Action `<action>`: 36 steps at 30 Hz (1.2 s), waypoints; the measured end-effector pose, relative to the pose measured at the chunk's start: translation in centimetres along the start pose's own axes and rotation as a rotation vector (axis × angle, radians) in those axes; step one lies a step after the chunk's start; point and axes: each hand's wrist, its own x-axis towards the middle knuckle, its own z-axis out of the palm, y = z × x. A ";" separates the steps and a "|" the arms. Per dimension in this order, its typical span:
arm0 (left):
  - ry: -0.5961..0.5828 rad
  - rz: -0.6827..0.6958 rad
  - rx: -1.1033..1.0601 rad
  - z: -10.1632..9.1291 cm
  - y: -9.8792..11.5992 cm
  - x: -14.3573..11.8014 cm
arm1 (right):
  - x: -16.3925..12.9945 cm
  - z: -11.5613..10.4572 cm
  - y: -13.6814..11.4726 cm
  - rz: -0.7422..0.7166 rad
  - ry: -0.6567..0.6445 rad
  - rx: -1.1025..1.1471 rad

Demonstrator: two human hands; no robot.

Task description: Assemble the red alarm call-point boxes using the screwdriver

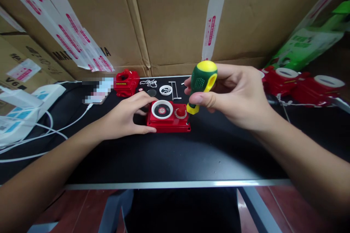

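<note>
Here we see a red plastic box (168, 118) lying flat near the middle of a black table (175, 156), its top showing a white ring with a dark disc inside and a smaller red knob beside it. Our left hand (126, 116) rests against the box's left end, thumb along the front edge and fingers over the back corner, closed loosely on it. Our right hand (235, 96) is wrapped tight around the green and yellow handle of a screwdriver (201, 83), which stands nearly upright with its tip down at the box's right front corner. Just behind the box lie a white ring (165, 90), a dark disc (151, 93) and a few small metal pieces (175, 91). Farther back left sits another red part (126, 82), and more red units (298, 83) crowd the right side. White cables (41, 131) trail on the left, with cardboard boxes (169, 18) behind everything
</note>
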 end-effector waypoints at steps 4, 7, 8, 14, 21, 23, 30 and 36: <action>-0.018 -0.005 -0.053 -0.1 -0.2 0.0 | 0.1 -0.4 0.0 -0.007 -0.099 0.032; 0.029 -0.022 -0.017 0.1 -0.2 0.0 | 0.2 -0.3 0.1 -0.014 -0.094 0.013; 0.042 -0.028 -0.002 0.1 -0.1 0.0 | 0.3 -0.2 0.2 -0.012 -0.076 0.002; 0.088 -0.068 0.056 0.5 0.1 0.2 | 0.6 0.0 1.9 -0.022 0.038 -0.054; 0.055 -0.088 -0.014 0.3 0.1 0.3 | 0.4 -0.4 1.6 -0.069 0.020 -0.144; 0.051 -0.100 -0.040 0.2 0.0 0.3 | 0.4 -0.5 1.5 -0.089 -0.008 -0.162; 0.013 -0.081 -0.030 -0.6 -0.3 0.3 | 0.5 -0.6 1.2 -0.083 -0.189 -0.005; 0.039 -0.063 0.028 -0.5 -0.5 0.4 | 0.2 -0.1 1.9 -0.118 -0.079 -0.167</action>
